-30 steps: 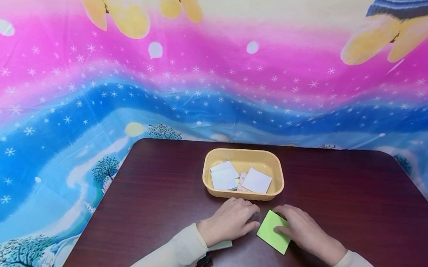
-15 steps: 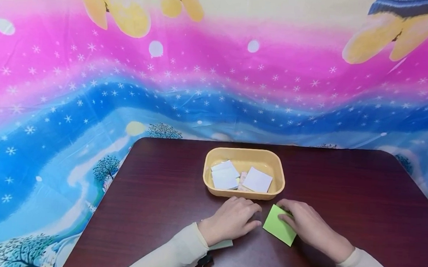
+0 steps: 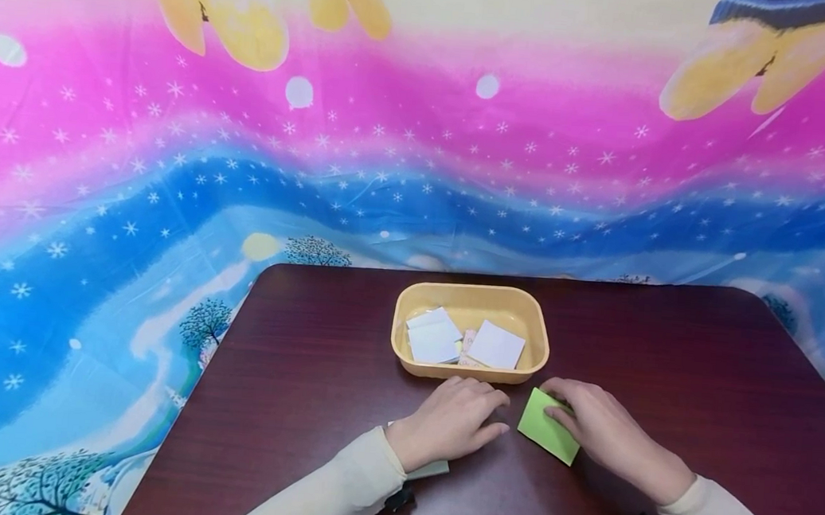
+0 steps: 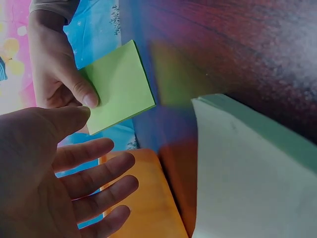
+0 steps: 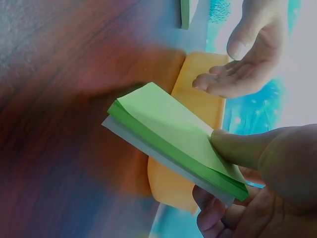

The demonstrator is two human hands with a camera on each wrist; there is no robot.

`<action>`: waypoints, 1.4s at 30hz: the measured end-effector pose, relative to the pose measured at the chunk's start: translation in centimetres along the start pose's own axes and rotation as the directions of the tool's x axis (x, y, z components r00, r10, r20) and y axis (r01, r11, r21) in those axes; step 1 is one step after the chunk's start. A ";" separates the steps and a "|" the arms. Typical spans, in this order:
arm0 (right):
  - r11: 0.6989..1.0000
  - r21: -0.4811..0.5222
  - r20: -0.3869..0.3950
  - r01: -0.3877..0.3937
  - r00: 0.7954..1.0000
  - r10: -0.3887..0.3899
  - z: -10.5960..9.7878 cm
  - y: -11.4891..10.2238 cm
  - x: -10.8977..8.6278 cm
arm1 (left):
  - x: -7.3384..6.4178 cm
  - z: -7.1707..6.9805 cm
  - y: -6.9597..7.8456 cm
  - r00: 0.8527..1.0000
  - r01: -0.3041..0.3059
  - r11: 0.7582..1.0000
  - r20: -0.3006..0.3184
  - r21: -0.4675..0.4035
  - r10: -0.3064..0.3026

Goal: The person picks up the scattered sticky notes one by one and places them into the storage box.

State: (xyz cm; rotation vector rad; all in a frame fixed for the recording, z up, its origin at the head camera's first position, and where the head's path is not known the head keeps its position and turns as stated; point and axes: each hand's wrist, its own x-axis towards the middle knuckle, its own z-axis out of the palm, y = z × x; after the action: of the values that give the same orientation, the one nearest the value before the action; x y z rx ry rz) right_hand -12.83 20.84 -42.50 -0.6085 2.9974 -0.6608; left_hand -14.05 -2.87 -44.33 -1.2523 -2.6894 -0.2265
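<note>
My right hand (image 3: 609,431) pinches a bright green sticky-note pad (image 3: 545,433), thumb on top and fingers beneath. In the right wrist view, the green pad (image 5: 163,129) is held tilted above the table, a pale layer showing along its underside. My left hand (image 3: 447,423) holds nothing. Its fingers (image 4: 99,191) are spread and loosely bent in the left wrist view. Under the left wrist lies a pale green pad (image 3: 429,472), mostly hidden by hand and sleeve; this pad (image 4: 247,168) looms large in the left wrist view.
A yellow plastic basket (image 3: 469,374) stands just beyond both hands. Inside it are several white-topped square pads (image 3: 496,345) and a pink patterned piece (image 3: 468,349). The dark wooden table (image 3: 306,346) ends at a colourful printed cloth (image 3: 421,138).
The right hand has moved a little away and to the right, carrying the green sticky-note pad with it. The left hand has stayed almost in place.
</note>
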 end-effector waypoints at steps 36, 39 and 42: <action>0.999 -0.042 -0.089 0.026 0.996 -0.029 -2.3 -0.1 -0.6 | 1.2 -1.4 0.4 1.000 -0.013 1.000 -0.004 -0.025 0.013; 0.999 -0.044 -0.093 0.027 0.995 -0.031 -2.4 -0.1 -0.7 | 1.3 -1.5 0.4 1.000 -0.015 1.000 -0.005 -0.027 0.014; 0.999 -0.042 -0.096 0.028 0.995 -0.032 -2.6 0.0 -0.7 | 1.3 -1.6 0.4 1.000 -0.015 0.999 -0.005 -0.030 0.015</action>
State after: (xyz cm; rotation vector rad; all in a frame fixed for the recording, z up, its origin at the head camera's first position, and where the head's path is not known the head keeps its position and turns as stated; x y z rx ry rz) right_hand -12.44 22.13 -40.17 -0.6435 3.1043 -0.6509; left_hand -14.44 -1.94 -42.49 -1.2786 -2.6817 -0.2689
